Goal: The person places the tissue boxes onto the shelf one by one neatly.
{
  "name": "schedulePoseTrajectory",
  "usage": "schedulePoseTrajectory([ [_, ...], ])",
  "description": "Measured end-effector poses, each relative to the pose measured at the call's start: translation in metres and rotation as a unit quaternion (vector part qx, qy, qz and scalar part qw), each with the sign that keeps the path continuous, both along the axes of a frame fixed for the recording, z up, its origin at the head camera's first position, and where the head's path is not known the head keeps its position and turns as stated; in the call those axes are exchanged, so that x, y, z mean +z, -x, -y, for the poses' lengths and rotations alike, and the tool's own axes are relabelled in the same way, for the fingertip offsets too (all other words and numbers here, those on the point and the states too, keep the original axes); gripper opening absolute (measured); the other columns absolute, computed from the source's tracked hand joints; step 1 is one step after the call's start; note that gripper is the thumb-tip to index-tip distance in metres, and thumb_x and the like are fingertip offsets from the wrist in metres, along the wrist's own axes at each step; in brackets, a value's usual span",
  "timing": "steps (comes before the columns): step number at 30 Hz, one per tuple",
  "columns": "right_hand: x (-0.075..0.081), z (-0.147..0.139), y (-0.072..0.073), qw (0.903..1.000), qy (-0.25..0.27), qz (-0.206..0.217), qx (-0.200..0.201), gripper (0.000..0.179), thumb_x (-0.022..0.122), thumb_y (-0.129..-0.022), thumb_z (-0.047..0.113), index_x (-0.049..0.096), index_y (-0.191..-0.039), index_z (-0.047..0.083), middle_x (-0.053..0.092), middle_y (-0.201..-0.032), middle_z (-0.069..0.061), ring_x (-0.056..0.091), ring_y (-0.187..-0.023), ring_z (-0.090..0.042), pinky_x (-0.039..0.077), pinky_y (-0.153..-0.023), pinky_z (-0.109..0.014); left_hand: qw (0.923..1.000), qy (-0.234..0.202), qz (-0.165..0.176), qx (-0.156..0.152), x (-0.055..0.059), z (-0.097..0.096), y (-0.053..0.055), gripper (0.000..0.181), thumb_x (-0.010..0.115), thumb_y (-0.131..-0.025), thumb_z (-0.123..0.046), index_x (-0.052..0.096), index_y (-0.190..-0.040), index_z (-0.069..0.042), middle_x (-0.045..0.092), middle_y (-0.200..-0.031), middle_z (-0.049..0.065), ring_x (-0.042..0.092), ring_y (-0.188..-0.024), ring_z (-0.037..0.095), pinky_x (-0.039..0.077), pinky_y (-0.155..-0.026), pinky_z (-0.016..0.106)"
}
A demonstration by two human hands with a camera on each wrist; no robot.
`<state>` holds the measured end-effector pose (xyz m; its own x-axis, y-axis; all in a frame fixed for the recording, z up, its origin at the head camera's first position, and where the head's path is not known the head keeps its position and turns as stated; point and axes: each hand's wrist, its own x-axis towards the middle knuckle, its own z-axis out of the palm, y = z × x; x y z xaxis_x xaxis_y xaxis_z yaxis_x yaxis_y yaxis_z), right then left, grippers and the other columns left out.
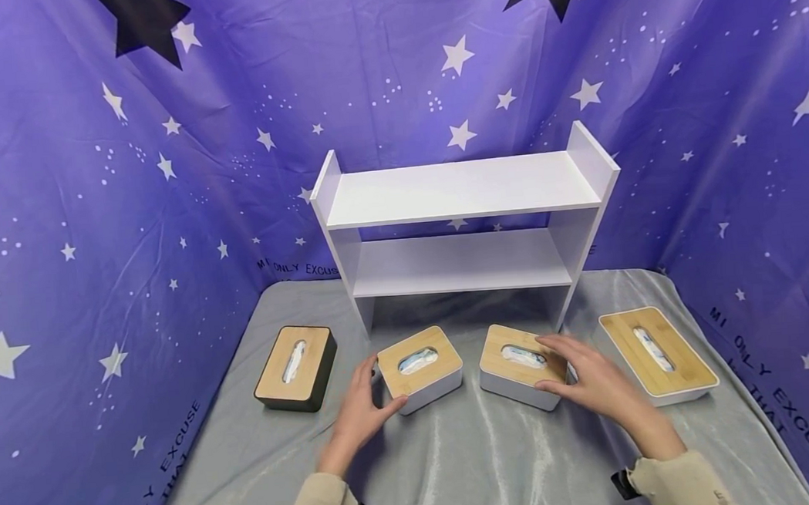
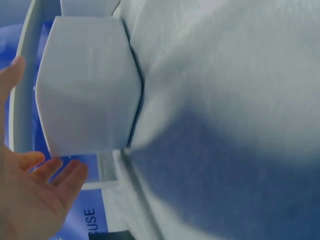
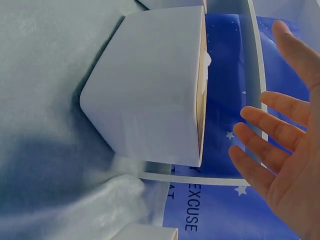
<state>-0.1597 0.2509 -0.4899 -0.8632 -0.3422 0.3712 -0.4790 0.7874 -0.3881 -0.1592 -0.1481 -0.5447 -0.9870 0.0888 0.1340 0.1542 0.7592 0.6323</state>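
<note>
Two tissue boxes with pale wooden lids and white sides stand side by side in the middle of the table. Beside the left one (image 1: 445,364) is my left hand (image 1: 360,413), its thumb by the front corner and fingers by the far left side. In the left wrist view that hand (image 2: 37,200) is spread at the box's end (image 2: 90,85); contact is hard to tell. Over the right box (image 1: 499,349) reaches my right hand (image 1: 596,374), thumb and fingers apart. The right wrist view shows this hand (image 3: 290,160) spread and apart from the box (image 3: 145,90).
A white two-tier shelf (image 1: 459,187) stands behind the boxes. To the left lies a tissue box with dark sides (image 1: 280,372); at the right is a larger white-sided one (image 1: 685,355). Grey cloth (image 1: 460,473) covers the table, and purple star-patterned curtains (image 1: 393,68) surround it.
</note>
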Motion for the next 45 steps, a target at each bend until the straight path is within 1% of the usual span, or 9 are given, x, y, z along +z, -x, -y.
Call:
schedulePoseTrajectory([
  [6, -0.002, 0.005, -0.001, 0.9998, 0.017, 0.009, 0.0, 0.073, 0.085, -0.075, 0.038, 0.059, -0.136, 0.009, 0.063, -0.133, -0.017, 0.06, -0.12, -0.044, 0.051, -0.092, -0.065, 0.9977, -0.064, -0.023, 0.004, -0.009, -0.007, -0.003, 0.105, 0.087, -0.076, -0.037, 0.028, -0.154, 0.0, 0.038, -0.152, 0.024, 0.053, -0.13, 0.04, 0.056, -0.098, 0.05],
  [14, -0.007, 0.012, 0.0, 0.9985, 0.053, 0.011, 0.006, 0.072, 0.086, -0.075, 0.033, 0.059, -0.136, 0.008, 0.063, -0.133, -0.018, 0.06, -0.119, -0.043, 0.051, -0.093, -0.064, 0.9899, -0.14, -0.016, 0.016, -0.015, -0.016, -0.006, 0.104, 0.089, -0.075, -0.021, 0.025, -0.153, 0.005, 0.034, -0.15, 0.029, 0.049, -0.13, 0.047, 0.057, -0.096, 0.047],
  [23, -0.015, 0.026, -0.001, 0.9967, 0.08, -0.001, 0.007, 0.07, 0.088, -0.073, 0.029, 0.06, -0.134, 0.008, 0.063, -0.134, -0.013, 0.058, -0.124, -0.036, 0.049, -0.097, -0.058, 0.9813, -0.191, 0.004, 0.026, -0.017, -0.022, -0.006, 0.098, 0.084, -0.08, -0.012, 0.022, -0.153, 0.006, 0.028, -0.152, 0.03, 0.044, -0.134, 0.049, 0.055, -0.099, 0.047],
  [25, -0.017, 0.031, -0.002, 0.9962, 0.087, -0.004, 0.01, 0.07, 0.089, -0.072, 0.028, 0.06, -0.134, 0.009, 0.064, -0.133, -0.011, 0.059, -0.122, -0.034, 0.05, -0.097, -0.051, 0.9802, -0.196, 0.007, 0.029, -0.018, -0.023, -0.006, 0.097, 0.083, -0.081, -0.011, 0.021, -0.154, 0.006, 0.027, -0.152, 0.029, 0.043, -0.135, 0.049, 0.055, -0.099, 0.046],
  [28, -0.02, 0.038, -0.002, 0.9947, 0.101, -0.007, 0.015, 0.07, 0.089, -0.071, 0.027, 0.061, -0.133, 0.01, 0.066, -0.13, -0.007, 0.062, -0.12, -0.03, 0.049, -0.1, -0.029, 0.9792, -0.2, 0.011, 0.034, -0.018, -0.024, -0.006, 0.096, 0.082, -0.082, -0.011, 0.021, -0.154, 0.005, 0.027, -0.152, 0.029, 0.042, -0.135, 0.048, 0.055, -0.1, 0.046],
  [31, -0.023, 0.045, -0.001, 0.9915, 0.127, 0.003, 0.027, 0.069, 0.089, -0.072, 0.024, 0.061, -0.133, 0.008, 0.067, -0.13, -0.007, 0.062, -0.12, -0.03, 0.037, -0.103, -0.006, 0.978, -0.205, 0.014, 0.033, -0.019, -0.024, -0.007, 0.096, 0.082, -0.082, -0.011, 0.021, -0.154, 0.004, 0.026, -0.153, 0.028, 0.041, -0.136, 0.049, 0.054, -0.1, 0.047],
  [33, -0.024, 0.049, -0.001, 0.9902, 0.136, 0.009, 0.03, 0.069, 0.088, -0.073, 0.025, 0.061, -0.134, 0.008, 0.066, -0.131, -0.008, 0.061, -0.121, -0.03, 0.029, -0.104, 0.0, 0.9772, -0.21, 0.015, 0.03, -0.019, -0.023, -0.006, 0.095, 0.082, -0.082, -0.011, 0.021, -0.155, 0.004, 0.026, -0.154, 0.028, 0.041, -0.136, 0.048, 0.054, -0.101, 0.047],
  [39, -0.028, 0.061, -0.001, 0.988, 0.15, 0.022, 0.03, 0.067, 0.086, -0.077, 0.024, 0.059, -0.136, 0.008, 0.063, -0.135, -0.011, 0.06, -0.122, -0.031, 0.045, -0.104, -0.017, 0.9733, -0.228, 0.023, 0.016, -0.018, -0.017, -0.004, 0.093, 0.08, -0.083, -0.008, 0.023, -0.156, 0.0, 0.027, -0.155, 0.025, 0.042, -0.137, 0.048, 0.054, -0.102, 0.044],
  [45, -0.034, 0.075, -0.001, 0.9744, 0.209, 0.062, 0.055, 0.064, 0.082, -0.083, 0.019, 0.055, -0.139, 0.003, 0.061, -0.137, -0.013, 0.062, -0.122, -0.032, 0.058, -0.096, -0.036, 0.9702, -0.24, 0.033, 0.006, -0.017, -0.011, -0.001, 0.091, 0.079, -0.083, -0.005, 0.025, -0.156, -0.001, 0.03, -0.156, 0.027, 0.045, -0.134, 0.048, 0.055, -0.1, 0.041],
])
